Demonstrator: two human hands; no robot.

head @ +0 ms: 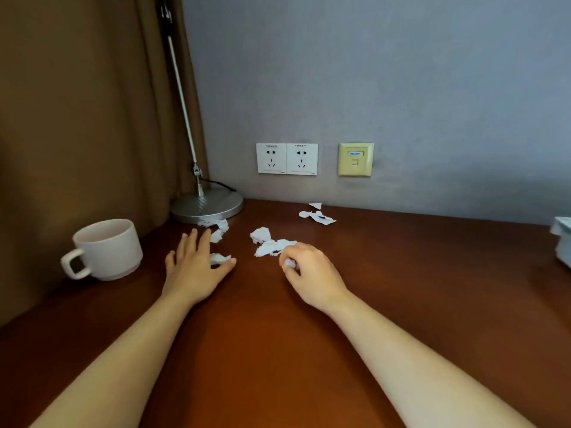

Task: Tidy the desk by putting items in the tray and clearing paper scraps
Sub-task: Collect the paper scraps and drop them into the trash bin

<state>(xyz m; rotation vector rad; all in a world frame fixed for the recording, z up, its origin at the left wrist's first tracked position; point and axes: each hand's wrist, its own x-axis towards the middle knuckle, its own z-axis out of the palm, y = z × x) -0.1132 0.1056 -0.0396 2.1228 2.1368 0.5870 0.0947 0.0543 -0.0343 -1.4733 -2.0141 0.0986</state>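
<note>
White paper scraps lie scattered on the brown desk (278, 329). My left hand (193, 267) lies flat with straight fingers, its thumb touching a small scrap (220, 258); more scraps (216, 227) sit just beyond its fingertips by the lamp base. My right hand (309, 273) has curled fingers and grips a crumpled scrap (289, 263). A pile of scraps (268, 242) lies right beyond that hand, and another cluster (318, 215) lies near the wall. A white object (562, 239), possibly the tray, shows at the right edge.
A white mug (108, 248) stands at the left of the desk. A lamp with a round metal base (207, 206) stands at the back left beside a brown curtain. Wall sockets (286, 159) are above the desk.
</note>
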